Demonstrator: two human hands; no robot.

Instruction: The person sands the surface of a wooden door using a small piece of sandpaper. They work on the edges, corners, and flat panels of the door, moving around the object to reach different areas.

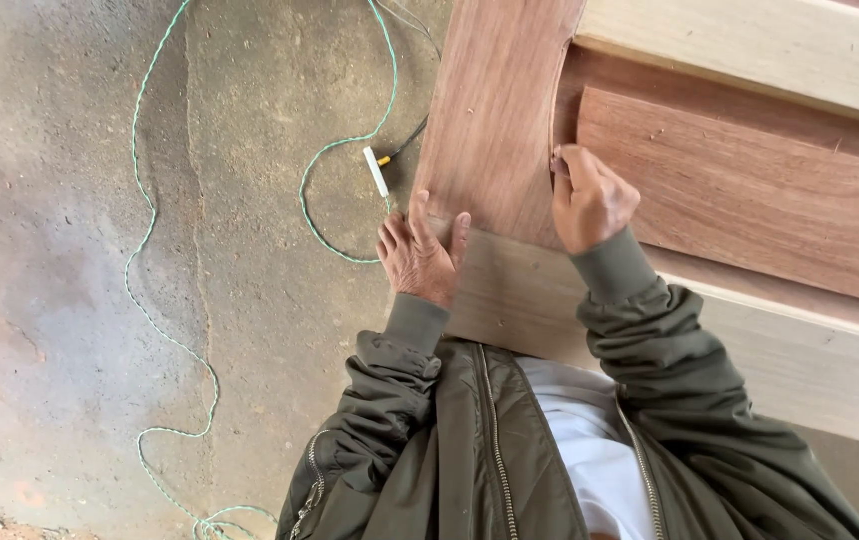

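A wooden door (495, 110) of reddish-brown wood with pale rails lies flat in front of me. My left hand (418, 258) rests flat on its near left edge, fingers apart, where the reddish stile meets the pale bottom rail (510, 295). My right hand (590, 200) is curled into a loose fist, its fingertips pressed into the curved groove beside the raised panel (750, 190). It pinches a small brownish scrap (556, 161), mostly hidden by the fingers. Olive jacket sleeves cover both arms.
A rough concrete floor (70, 250) lies to the left. A green-white twisted cord (150, 200) snakes across it to a small white plug (378, 172) joined to a black cable near the door's edge. A second pale rail (750, 45) runs along the top right.
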